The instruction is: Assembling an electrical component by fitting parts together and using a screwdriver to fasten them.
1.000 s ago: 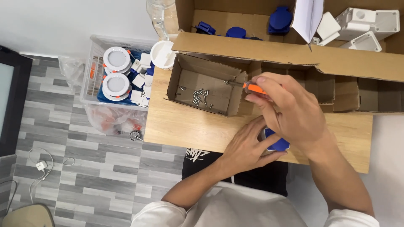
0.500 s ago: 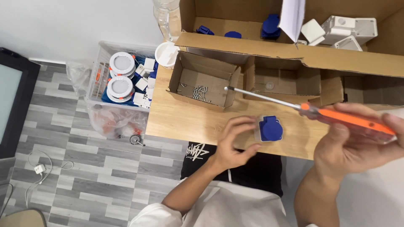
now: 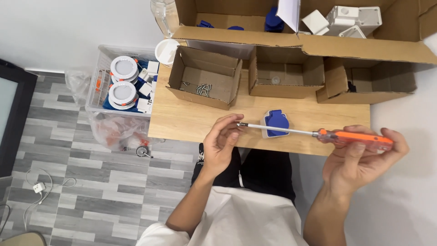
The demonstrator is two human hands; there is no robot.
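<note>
Left of the hands, grey plank flooring (image 3: 68, 182) runs beneath a wooden table (image 3: 191, 120). Fingers of the left hand (image 3: 221, 143) curl loosely at the screwdriver (image 3: 318, 133) tip. Between the hands a blue socket (image 3: 275, 124) lies on the table. The right hand (image 3: 359, 159) grips the orange handle.

Beyond your table edge (image 3: 182, 132) you have three small cardboard boxes (image 3: 204, 83), the left one holding loose screws (image 3: 200, 89), a large carton (image 3: 318, 43) behind them, and a floor basket (image 3: 98, 98) of round white lamps (image 3: 123, 68).
</note>
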